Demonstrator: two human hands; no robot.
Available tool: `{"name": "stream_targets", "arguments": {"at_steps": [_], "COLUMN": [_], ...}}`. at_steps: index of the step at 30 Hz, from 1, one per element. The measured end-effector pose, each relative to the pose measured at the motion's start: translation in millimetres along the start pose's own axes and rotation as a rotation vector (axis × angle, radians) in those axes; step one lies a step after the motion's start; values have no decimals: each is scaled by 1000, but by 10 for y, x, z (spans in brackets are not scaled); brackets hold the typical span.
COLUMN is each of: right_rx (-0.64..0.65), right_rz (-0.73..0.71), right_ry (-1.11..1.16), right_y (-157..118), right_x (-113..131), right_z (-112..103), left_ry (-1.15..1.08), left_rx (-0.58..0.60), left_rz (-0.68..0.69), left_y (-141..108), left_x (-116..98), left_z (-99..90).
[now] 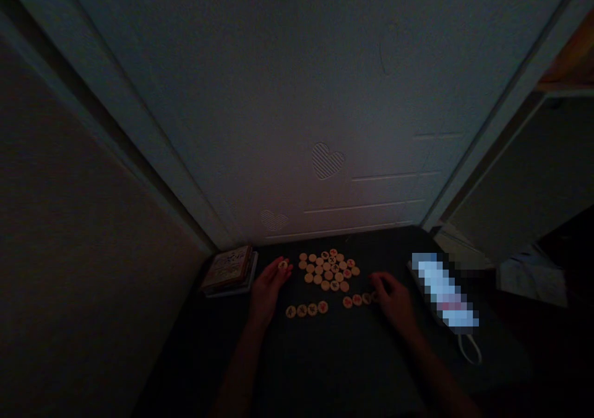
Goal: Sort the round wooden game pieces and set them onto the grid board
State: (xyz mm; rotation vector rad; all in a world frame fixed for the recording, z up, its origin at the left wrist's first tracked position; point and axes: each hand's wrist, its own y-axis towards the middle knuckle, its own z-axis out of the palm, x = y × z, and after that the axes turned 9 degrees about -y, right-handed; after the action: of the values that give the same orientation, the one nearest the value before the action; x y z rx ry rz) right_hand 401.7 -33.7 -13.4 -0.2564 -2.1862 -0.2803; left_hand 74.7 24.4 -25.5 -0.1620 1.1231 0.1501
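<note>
My left hand (268, 282) is raised at the left of the pieces, its fingers closed around a round wooden xiangqi piece (283, 264) with a dark mark. A loose cluster of xiangqi pieces (328, 275) lies in the middle, most of them blank side up, some with red or black characters. In front of it runs a short left row of pieces (302, 311). To its right is a second short row (357, 300), partly covered at its right end by my right hand (388, 291). The fingers of that hand are curled together; what they hold, if anything, is hidden.
A dark tabletop (334, 362) carries everything. Stacked books or boxes (228, 269) stand at the back left. At the right lies a blurred-out bright object (445, 294) with a white loop (470, 350). A pale panel with embossed hearts (327, 161) rises behind the table.
</note>
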Motion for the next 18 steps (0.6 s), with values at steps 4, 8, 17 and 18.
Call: {"name": "stream_targets", "arguments": {"at_steps": [4,8,17,18], "right_rx": [9,5,-1,-4], "right_rz": [13,24,27,24], "right_ry": [11,7,2,3], "right_y": [2,3,-9,-8], "right_x": [-31,-35,32,34], "right_z": [11,15,-17,-19], "left_ry": [-1,-8,99,114], "left_rx": [7,17,-8,-13], "left_rz": [8,7,10,7], "left_y": [-14,-20,-59,-65], "left_x": [-7,-16,-80,-87], "left_z": [4,20,54,63]}}
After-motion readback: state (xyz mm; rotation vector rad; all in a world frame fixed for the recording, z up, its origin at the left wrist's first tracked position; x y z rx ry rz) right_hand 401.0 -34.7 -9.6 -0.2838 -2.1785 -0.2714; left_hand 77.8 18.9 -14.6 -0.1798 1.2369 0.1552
